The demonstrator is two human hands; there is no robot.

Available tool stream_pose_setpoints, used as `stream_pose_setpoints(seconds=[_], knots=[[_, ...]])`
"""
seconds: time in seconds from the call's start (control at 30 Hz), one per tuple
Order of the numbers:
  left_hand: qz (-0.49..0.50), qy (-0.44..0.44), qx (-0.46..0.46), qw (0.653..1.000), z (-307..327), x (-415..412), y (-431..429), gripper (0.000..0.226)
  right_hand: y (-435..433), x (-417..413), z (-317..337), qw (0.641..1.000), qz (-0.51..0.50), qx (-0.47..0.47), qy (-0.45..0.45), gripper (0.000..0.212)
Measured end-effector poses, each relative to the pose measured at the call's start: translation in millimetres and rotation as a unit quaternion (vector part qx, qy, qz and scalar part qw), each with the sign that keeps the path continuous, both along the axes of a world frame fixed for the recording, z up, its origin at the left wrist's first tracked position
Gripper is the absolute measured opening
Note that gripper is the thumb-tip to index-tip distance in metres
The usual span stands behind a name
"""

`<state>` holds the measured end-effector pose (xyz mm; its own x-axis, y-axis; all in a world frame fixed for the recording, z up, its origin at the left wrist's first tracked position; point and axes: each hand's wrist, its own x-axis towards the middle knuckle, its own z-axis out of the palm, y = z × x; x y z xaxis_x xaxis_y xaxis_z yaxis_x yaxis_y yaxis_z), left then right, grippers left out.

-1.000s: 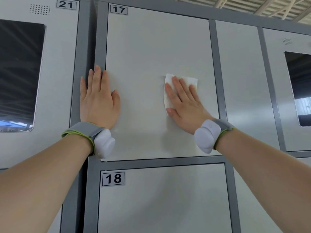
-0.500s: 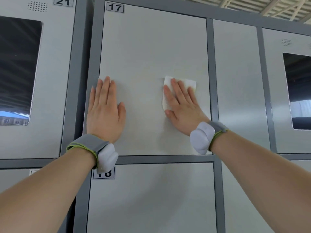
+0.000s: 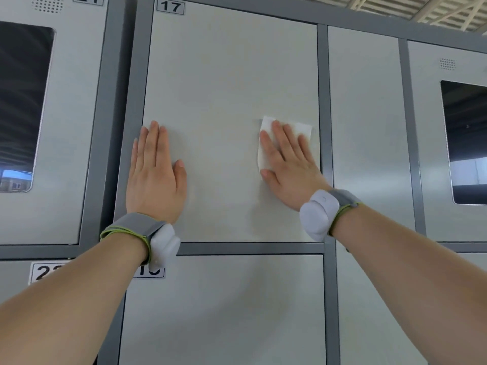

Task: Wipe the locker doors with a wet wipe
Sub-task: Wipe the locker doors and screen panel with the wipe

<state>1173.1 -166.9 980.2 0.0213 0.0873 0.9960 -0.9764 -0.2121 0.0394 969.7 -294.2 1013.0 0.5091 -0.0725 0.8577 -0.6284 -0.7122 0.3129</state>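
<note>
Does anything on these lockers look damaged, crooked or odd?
Nothing stands out. Door 17 looks shut and unmarked; the right hand presses the wet wipe flat on it, the left hand lies flat near its left edge.

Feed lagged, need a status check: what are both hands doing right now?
Left hand: open, flat on the locker door 17, holding nothing.
Right hand: open, straight fingers pressing the wet wipe against the same door.
</note>
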Motion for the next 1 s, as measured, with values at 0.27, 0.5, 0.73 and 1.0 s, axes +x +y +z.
stream_pose_setpoints(seconds=[0.27, 0.5, 0.73, 1.0], knots=[[0.02, -0.007, -0.006, 1.0, -3, 2, -2, 0.063, -11, -8, 39, 0.996, -0.027, 0.058, -0.066, 0.064], [0.029, -0.004, 0.005, 1.0, -4, 2, -1, 0.064, -6, -4, -7, 0.998, -0.005, 0.035, -0.048, 0.064], [0.034, 0.005, 0.01, 0.999, -3, 2, -1, 0.065, -13, -13, 22, 0.996, -0.012, 0.056, -0.072, 0.064], [0.04, 0.0, 0.028, 0.999, -4, 0, 1, 0.065, -12, -9, -12, 0.997, -0.014, 0.05, -0.051, 0.063]])
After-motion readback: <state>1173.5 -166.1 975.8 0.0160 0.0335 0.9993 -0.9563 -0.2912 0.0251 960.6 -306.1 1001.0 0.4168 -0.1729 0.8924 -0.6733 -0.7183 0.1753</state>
